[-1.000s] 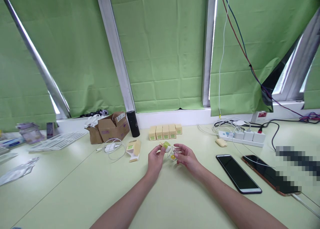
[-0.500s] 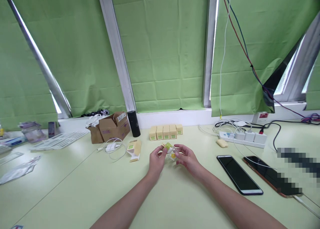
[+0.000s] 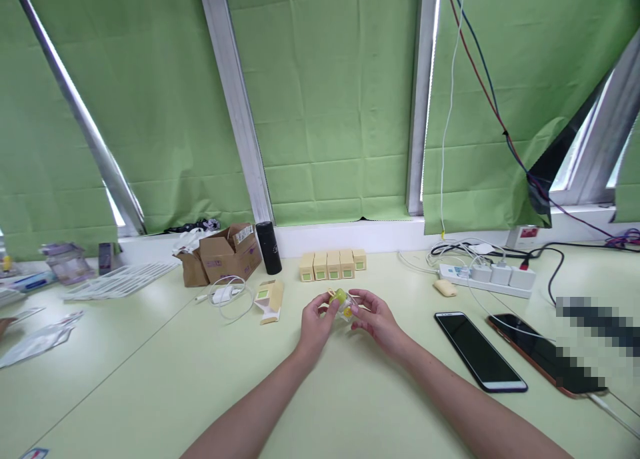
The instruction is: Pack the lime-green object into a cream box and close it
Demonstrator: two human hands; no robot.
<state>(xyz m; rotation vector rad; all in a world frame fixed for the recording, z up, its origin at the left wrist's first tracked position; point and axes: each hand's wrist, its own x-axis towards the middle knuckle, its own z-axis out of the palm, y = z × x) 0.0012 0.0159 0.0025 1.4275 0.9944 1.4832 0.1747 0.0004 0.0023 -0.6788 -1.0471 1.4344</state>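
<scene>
Above the table, between both hands, is a small clear bottle [image 3: 347, 311] with a yellow patch on it and a rounded green cap [image 3: 341, 295]. My left hand [image 3: 317, 322] pinches it at the cap side. From the other side, the fingers of my right hand [image 3: 376, 320] grip the clear body and partly cover it. A pale yellow carton [image 3: 270, 300] with its flaps open lies on the table to the left of my hands. Just beyond my hands stands a row of several small closed yellow boxes [image 3: 327, 267].
At the back left are a cardboard box [image 3: 227, 259], a black flask [image 3: 269, 247] and a white charger with cable [image 3: 225, 295]. To the right lie two phones, one [image 3: 479, 352] nearer my arm, a small cream case [image 3: 445, 287] and a power strip [image 3: 487, 279] with tangled cords.
The bottle has turned slightly in my fingers, and its green cap now shows rounder. Both hands stay almost in place. The whole view has shifted a little.
</scene>
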